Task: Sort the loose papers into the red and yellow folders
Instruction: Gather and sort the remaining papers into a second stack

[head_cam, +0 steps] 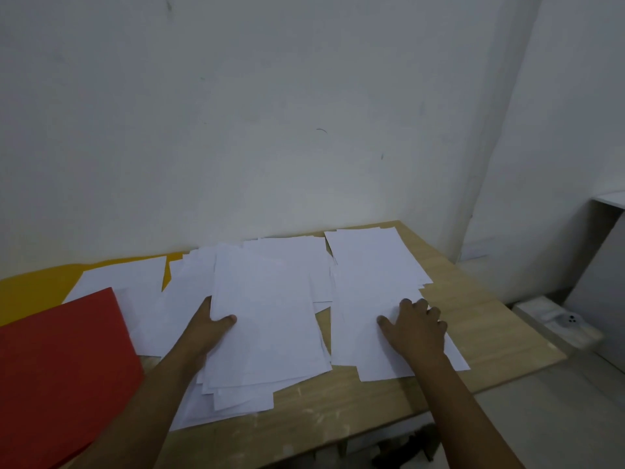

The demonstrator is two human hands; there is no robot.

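Observation:
Several loose white papers lie spread over the wooden table. My left hand grips the left edge of the middle stack, thumb on top and fingers hidden beneath. My right hand rests on the right pile of papers with its fingers curled over the sheets. The red folder lies shut at the near left. The yellow folder lies behind it at the far left, partly covered by white sheets.
A white wall rises straight behind the table. The table's right edge drops to a pale floor, where a white box-like object sits. A white ledge juts in at the far right.

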